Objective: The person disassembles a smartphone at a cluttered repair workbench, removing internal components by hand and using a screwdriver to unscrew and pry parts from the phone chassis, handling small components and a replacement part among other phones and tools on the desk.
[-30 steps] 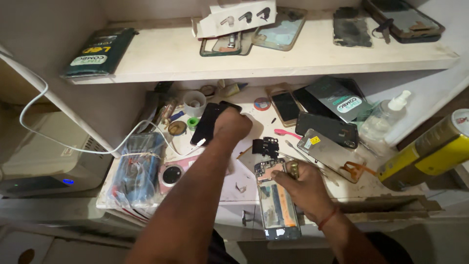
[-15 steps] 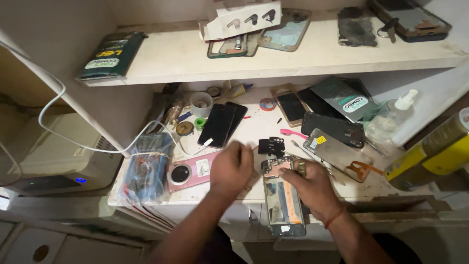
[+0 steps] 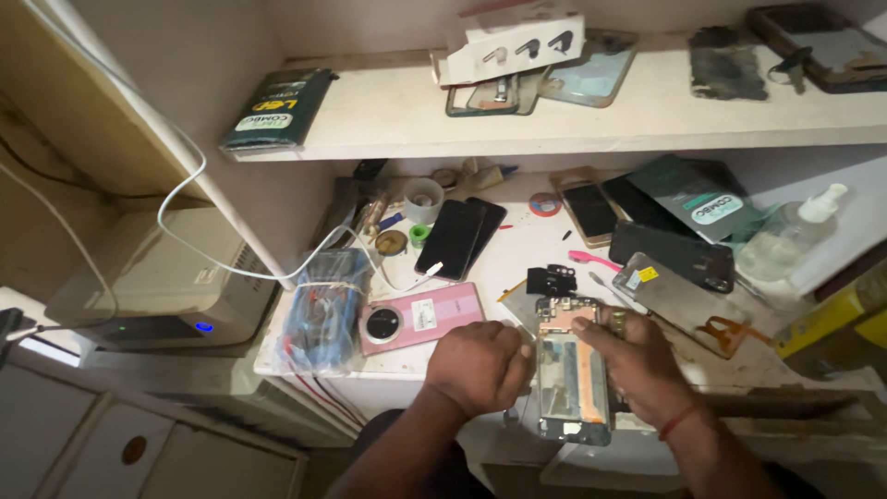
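— Metal and bare circuitry: item one, an opened phone (image 3: 573, 370), flat rectangular frame, copper-toned board at its top, lower centre of the frame at the bench edge (image 3: 407, 370). Held?

— Right hand (image 3: 637, 365) closed around its right side, thumb pressed on the upper board. Left hand (image 3: 480, 365) curled, knuckles up, fingers touching the left edge; what it pinches, I cannot tell.

— Nearby stock?

— Pink phone back (image 3: 420, 317), glossy, round camera ring, left of the hands. Black glass phone (image 3: 453, 238) above it. Small black component (image 3: 552, 279) just above the opened phone. Clear plastic pump bottle (image 3: 785, 242), right.
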Demonstrator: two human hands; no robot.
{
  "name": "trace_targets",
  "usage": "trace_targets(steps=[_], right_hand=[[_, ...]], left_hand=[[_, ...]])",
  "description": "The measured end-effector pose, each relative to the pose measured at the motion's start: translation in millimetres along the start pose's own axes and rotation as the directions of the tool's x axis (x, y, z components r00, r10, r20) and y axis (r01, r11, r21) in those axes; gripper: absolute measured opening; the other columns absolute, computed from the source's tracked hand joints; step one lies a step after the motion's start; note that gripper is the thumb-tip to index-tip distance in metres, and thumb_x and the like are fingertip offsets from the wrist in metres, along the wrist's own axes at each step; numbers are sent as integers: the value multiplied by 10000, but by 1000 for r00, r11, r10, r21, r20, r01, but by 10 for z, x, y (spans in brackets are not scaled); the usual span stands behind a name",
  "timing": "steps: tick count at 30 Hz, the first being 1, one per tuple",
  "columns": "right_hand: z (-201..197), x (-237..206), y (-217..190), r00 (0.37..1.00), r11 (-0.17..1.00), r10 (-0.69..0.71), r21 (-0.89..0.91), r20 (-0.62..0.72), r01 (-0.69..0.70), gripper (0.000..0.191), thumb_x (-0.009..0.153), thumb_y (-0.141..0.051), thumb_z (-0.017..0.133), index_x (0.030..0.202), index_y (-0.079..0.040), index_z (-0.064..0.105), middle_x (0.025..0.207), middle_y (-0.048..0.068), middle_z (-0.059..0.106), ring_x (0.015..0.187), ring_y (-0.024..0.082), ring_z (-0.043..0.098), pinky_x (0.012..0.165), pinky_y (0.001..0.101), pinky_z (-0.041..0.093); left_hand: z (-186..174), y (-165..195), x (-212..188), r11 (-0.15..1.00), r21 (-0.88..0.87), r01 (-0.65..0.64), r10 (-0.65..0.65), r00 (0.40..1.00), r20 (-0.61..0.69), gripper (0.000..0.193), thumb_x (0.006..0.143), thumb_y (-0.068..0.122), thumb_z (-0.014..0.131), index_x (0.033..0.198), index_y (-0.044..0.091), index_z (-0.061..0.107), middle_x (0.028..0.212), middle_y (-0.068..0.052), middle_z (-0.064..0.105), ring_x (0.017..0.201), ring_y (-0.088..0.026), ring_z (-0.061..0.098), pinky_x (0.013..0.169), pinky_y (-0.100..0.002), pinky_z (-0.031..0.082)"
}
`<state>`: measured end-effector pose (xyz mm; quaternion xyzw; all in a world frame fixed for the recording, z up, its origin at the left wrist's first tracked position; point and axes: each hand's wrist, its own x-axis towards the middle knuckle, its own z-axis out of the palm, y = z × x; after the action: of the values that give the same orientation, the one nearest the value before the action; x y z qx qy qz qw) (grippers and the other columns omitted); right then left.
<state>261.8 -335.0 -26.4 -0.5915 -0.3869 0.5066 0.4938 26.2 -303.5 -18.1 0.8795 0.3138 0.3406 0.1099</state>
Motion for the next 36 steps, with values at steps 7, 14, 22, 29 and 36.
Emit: trace_targets(steps=[7,14,22,29,36], right_hand=[[-25,-13,-72,999,999,13,32,47,-15,278,916,-212,711,750,-44,566,476,-4,463,317,83,336,299,271,246],[-54,16,-63,998,997,52,61,40,-54,206,909,-183,704,787,-54,598,493,-19,465,340,77,357,312,262,261],[-54,-3,-61,999,999,36,28,36,-37,248,924,-221,715,802,-56,576,535,-35,461,368,69,354,321,262,259],[-120,15,-44,996,1000,-2,-20,85,3,190,938,-224,704,884,-49,651,568,-45,509,399,51,391,352,236,292],[-92,-8,-79,989,998,-10,60,149,1,179,929,-228,667,894,-53,684,546,-34,537,374,48,393,328,238,278]], left_hand=[[47,-45,-16,999,27,27,-29,998,53,279,965,336,555,917,93,683,821,-145,679,758,-366,663,700,-486,537],[97,-91,-2,996,79,41,-51,990,129,342,967,391,543,928,82,686,831,-162,685,754,-370,667,682,-492,538],[151,-43,31,987,150,65,-83,990,112,351,994,396,525,925,101,704,836,-144,699,754,-363,671,675,-492,543],[229,-50,63,986,152,64,-81,991,105,330,992,375,504,929,111,693,835,-141,700,752,-354,677,677,-488,545],[81,-10,30,997,28,73,-75,996,54,292,988,339,533,924,101,689,819,-141,702,752,-367,680,686,-489,543]])
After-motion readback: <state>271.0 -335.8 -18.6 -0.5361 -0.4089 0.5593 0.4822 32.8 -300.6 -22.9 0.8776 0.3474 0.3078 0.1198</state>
